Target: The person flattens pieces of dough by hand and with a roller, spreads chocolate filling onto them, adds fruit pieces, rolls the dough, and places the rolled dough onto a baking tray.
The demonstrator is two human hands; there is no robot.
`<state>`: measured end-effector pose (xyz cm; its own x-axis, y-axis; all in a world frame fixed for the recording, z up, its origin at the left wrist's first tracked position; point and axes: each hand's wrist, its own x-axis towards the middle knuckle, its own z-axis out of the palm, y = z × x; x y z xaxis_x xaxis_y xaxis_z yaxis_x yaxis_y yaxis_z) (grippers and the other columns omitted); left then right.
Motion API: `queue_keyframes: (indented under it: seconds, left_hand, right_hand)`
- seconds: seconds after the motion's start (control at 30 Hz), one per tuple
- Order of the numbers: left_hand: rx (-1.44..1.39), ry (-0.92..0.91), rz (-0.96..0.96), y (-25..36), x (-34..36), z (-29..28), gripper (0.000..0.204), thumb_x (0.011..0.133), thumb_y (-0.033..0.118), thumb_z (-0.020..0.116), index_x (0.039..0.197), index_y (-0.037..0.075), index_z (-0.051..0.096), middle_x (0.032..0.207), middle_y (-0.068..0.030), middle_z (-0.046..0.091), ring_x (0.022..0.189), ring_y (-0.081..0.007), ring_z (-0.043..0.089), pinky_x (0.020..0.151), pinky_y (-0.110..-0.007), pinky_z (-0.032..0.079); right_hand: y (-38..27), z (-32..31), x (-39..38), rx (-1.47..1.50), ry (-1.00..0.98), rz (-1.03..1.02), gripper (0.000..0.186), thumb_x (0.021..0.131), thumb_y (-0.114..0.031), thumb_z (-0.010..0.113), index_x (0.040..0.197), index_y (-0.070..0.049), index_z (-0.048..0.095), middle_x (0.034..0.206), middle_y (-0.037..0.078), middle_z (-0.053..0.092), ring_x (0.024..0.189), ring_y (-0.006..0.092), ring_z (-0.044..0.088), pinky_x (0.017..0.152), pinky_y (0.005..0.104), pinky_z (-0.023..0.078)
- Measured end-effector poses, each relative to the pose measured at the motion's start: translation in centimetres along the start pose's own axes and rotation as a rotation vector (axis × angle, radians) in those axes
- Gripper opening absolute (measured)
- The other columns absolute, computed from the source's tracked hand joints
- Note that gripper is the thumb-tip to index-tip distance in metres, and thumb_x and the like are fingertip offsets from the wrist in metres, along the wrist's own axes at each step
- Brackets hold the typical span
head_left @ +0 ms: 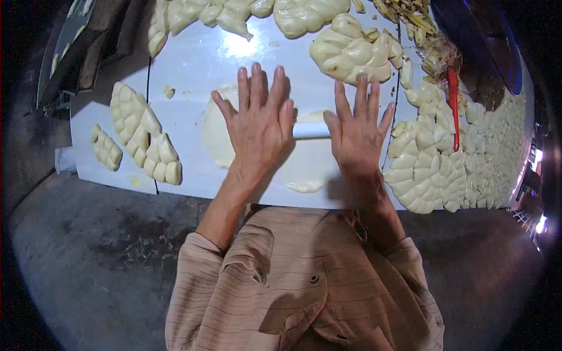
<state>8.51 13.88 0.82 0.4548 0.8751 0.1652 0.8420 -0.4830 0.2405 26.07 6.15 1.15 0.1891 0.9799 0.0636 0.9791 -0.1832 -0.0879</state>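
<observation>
Both my hands lie palm down with fingers spread on a white rolling pin (309,130), which crosses flattened cream-coloured dough-like sheets (301,169) on a white board (205,187). My left hand (260,120) is on the pin's left end and partly covers a round sheet (215,140). My right hand (357,131) rests on the other end, its fingertips close beneath a thick, lumpy cream-coloured mass (342,47). The pin's two ends are hidden under my palms.
Cut pieces lie at the left (140,128). More lumpy masses (301,11) line the back. Many flattened pieces (427,175) cover the right, with a long red tool (453,111) and a dark blue container (486,41) beyond. A concrete floor (99,251) shows below.
</observation>
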Motion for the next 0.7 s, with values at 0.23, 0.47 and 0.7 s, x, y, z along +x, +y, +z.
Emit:
queue_keyframes:
  seconds: [0.23, 0.47, 0.7]
  left_hand:
    - [0.067, 0.228, 0.106, -1.6, 8.7, 1.9, 0.056, 0.098, 0.039, 0.056, 0.147, 0.014, 0.047, 0.152, -0.0187, 0.042, 0.146, -0.0399, 0.03, 0.107, -0.08, 0.011]
    - [-0.194, 0.433, 0.276, -2.7, 9.7, 0.0, 0.056, 0.095, 0.027, 0.064, 0.149, 0.02, 0.047, 0.155, -0.0114, 0.043, 0.145, -0.0344, 0.035, 0.114, -0.073, 0.012]
    - [-0.164, -0.073, 0.401, -0.5, 0.2, -2.1, 0.052, 0.098, 0.031, 0.058, 0.145, 0.011, 0.049, 0.147, -0.0071, 0.052, 0.143, -0.0302, 0.04, 0.117, -0.07, 0.013]
  right_hand:
    - [1.6, 0.0, 4.7, 0.118, 0.197, -0.215, 0.062, 0.089, -0.055, 0.062, 0.145, -0.029, 0.053, 0.154, 0.013, 0.039, 0.141, 0.0314, 0.035, 0.112, 0.0585, 0.027]
    - [3.0, -1.6, 2.8, 0.302, 0.099, -0.367, 0.043, 0.087, -0.026, 0.071, 0.13, -0.02, 0.066, 0.108, 0.009, 0.066, 0.092, 0.0249, 0.064, 0.078, 0.0393, 0.049]
    - [4.4, -2.9, -1.4, 0.151, 0.198, 0.031, 0.042, 0.091, -0.02, 0.068, 0.132, -0.014, 0.064, 0.122, 0.012, 0.061, 0.106, 0.0284, 0.06, 0.091, 0.0447, 0.044]
